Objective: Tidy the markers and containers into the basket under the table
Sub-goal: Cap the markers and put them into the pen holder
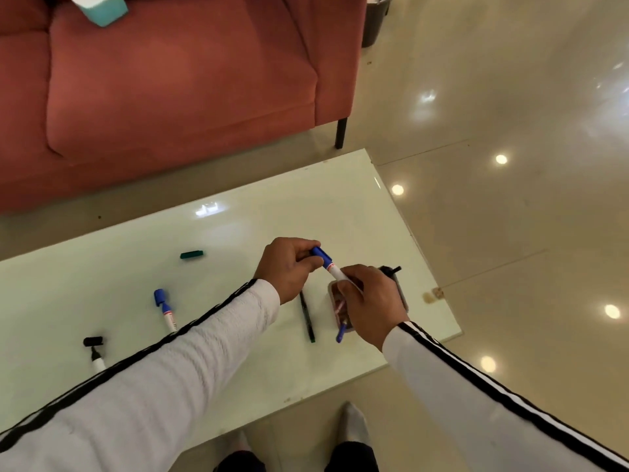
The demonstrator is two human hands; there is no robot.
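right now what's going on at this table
A person holds a white marker with a blue cap over the glossy white table: left hand pinches the cap, right hand grips the barrel. Another blue-capped marker, a loose green cap and a thin dark pen lie on the table, not yet tidied.

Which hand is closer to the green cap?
Left. Both hold one marker: the left hand just right of the green cap, the right hand farther right, over the container.

Red sofa (163,90) (dark-legged) on glossy floor (510,97).
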